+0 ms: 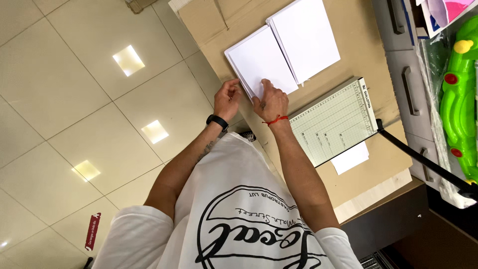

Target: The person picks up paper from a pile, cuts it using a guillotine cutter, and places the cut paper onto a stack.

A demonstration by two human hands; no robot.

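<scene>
White paper makes up the work: two stacks on a brown cardboard sheet (348, 55) that covers the table. The far stack (306, 37) lies a little beyond the near stack of white sheets (259, 62), its edge overlapping it. Both hands are on the near stack's corner closest to the person. The left hand (227, 98), with a black wristband, has its fingers curled and pinching at the stack's edge; the right hand (271, 102), with a red thread at the wrist, presses its fingers flat on top near that same corner.

Such sheets look light, thin and floppy, likely slippery one on another, easy to crease. A hold at the edge or corner, with a flat hand steadying the pile, seems soundest.

Right of the hands sits a paper cutter (336, 124), its grey-green board ruled with a grid, a pale strip with dark lettering along its far-right edge, and a long black lever arm (423, 162) running off right. One small white sheet (351, 158) peeks from under its near side. On the pale floor tiles, near left, lies a narrow red label (92, 231) with white print.
</scene>
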